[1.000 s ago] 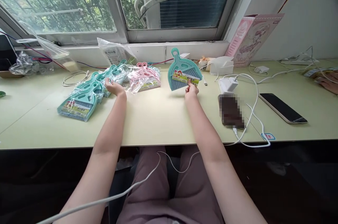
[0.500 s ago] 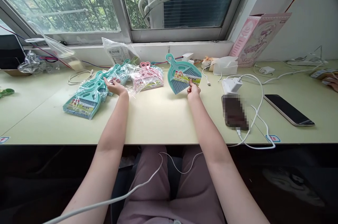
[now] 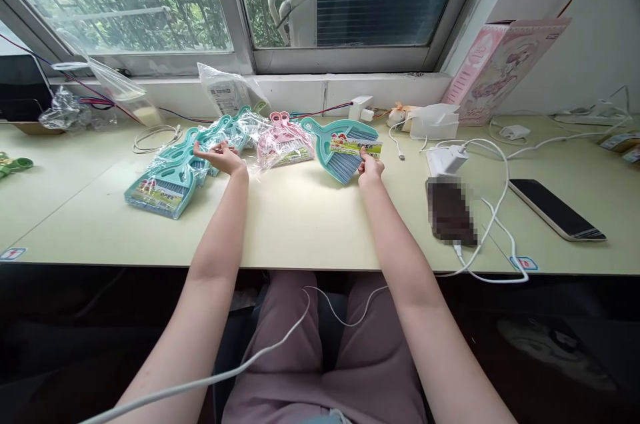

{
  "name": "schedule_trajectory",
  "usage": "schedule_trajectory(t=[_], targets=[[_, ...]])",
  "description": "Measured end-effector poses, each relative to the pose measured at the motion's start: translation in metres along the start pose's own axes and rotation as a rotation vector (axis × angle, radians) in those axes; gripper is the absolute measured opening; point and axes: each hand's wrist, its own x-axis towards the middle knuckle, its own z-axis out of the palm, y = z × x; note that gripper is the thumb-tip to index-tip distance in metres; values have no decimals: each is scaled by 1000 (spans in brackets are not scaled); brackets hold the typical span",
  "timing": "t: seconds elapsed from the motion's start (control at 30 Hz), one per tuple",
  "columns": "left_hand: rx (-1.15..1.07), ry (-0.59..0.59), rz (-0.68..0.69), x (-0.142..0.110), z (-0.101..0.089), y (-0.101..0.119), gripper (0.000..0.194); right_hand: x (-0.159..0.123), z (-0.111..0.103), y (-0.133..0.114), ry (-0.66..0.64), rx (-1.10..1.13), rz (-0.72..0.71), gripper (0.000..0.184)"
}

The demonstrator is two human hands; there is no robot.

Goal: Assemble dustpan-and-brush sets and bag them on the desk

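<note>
My right hand grips the lower right edge of a teal dustpan and brush set, thumb on its printed label. The set is tilted, its handle pointing left, with grey bristles showing. My left hand is turned palm up with fingers apart and nothing seen in it. It is beside a pile of teal dustpan and brush sets in clear plastic. Between the hands, farther back, lie pink dustpan and brush sets, also in clear wrap.
Right of me lie a phone with a blurred screen, a white charger with looping cable and a dark-screened phone. A pink box leans by the window. Crumpled plastic and a green object are at left.
The held dustpan set has turned, its handle swinging left and down. My left hand has opened a little away from the pile. The view has shifted slightly.
</note>
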Motion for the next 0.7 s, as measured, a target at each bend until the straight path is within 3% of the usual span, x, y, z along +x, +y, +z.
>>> schedule_trajectory(t=[0.5,0.7], targets=[[126,94,-10,0,-2,4,42,4,2,4,31,18,-29,36],[108,162,6,-3,-8,19,30,3,3,4,45,33,-21,33]])
